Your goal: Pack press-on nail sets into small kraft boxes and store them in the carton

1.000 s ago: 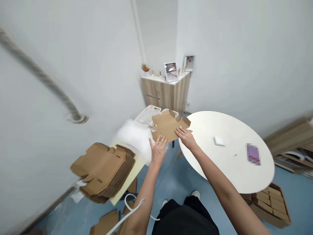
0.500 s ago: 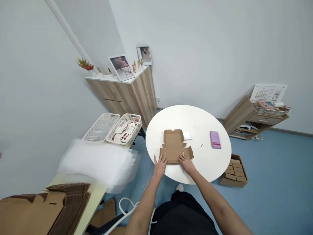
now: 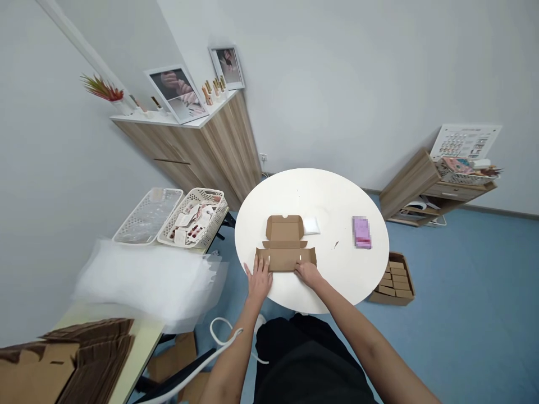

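Observation:
A brown cardboard mailer box (image 3: 285,260), partly folded, lies on the round white table (image 3: 337,193). Its far panel is spread back, and the near section shows two narrow slots. My left hand (image 3: 258,279) rests at the near left corner with fingers stretched out over the cardboard and the thumb apart. At the near right, my right hand (image 3: 308,272) has its fingers bent and closed on the box beside the right slot; the fingertips are partly hidden. Just right of the box's far panel lies a small white square packet (image 3: 311,226).
A blurred purple packet (image 3: 361,232) lies on the table's right. On the left side table are a stack of flat cardboard boxes (image 3: 96,359), white foam sheets (image 3: 143,280) and two white baskets (image 3: 194,220). A carton of small boxes (image 3: 393,280) stands on the floor.
The box's near section now has its side flaps raised more upright. My right hand's fingers have curled in from lying flatter. The whole view has shifted slightly.

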The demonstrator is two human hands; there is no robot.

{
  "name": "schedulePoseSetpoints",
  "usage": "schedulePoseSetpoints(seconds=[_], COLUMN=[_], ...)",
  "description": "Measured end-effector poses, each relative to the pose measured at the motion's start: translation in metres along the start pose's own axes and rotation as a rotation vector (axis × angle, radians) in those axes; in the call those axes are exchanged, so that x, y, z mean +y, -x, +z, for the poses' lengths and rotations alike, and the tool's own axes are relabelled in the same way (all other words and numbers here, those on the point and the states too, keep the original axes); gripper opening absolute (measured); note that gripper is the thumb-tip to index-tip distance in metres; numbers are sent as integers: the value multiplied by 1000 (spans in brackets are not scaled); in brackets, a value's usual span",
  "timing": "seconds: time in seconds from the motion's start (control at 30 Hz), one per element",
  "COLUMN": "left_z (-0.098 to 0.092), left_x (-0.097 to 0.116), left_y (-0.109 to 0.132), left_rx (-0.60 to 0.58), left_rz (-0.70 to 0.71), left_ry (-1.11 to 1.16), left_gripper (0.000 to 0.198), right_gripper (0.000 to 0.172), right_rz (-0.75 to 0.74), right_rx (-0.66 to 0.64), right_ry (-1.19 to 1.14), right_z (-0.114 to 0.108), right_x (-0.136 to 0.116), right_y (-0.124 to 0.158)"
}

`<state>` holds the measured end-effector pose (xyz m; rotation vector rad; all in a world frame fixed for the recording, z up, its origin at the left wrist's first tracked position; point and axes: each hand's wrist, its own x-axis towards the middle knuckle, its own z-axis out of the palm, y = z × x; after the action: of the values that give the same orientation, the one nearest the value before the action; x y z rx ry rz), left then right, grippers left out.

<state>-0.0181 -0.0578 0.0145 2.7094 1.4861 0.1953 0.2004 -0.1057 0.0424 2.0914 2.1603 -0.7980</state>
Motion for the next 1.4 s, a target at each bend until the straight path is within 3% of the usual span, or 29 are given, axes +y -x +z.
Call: schedulePoseSetpoints(seconds=[0.1,0.2,0.4,0.5,0.6,0.67,0.87,0.97,1.07,1.23,1.4], left_z=[-1,11,36,39,37,35,30,28,26,23,13], left_x=[19,34,31,24,17,11,1,-1,-3,-6,-4], left_y=[-15,-23,-26,-26,-28,-29,-37,-43,-52,-67,-81], left_rx=[-32,-88,-131,-123,-134,-165,-362,-477,-538,-542,-393], left_rz=[150,299,351,374,378,381,395,390,440,547,689], left_ry=[47,127,216,248,271,285,327,315,305,260,146], left_gripper=[54,53,51,53,56,56,58,57,52,46,39], right_gripper=[30,29,26,24,23,26,43,43,37,23,19], right_rz=[27,42,28,108,305,422,688,802,825,809,769], right_rx=[-16,-22,27,169,423,517,403,351,356,397,437], right_ry=[-11,-20,-165,-349,-466,-522,-749,-814,-799,-761,-744], right_z=[-6,-5,1,-1,-8,-14,-28,-32,-34,-32,-22], right_x=[-3,-4,-1,6,18,24,21,15,12,7,5], right_y=[-8,-12,-13,-19,-33,-46,-89,-104,-110,-104,-92])
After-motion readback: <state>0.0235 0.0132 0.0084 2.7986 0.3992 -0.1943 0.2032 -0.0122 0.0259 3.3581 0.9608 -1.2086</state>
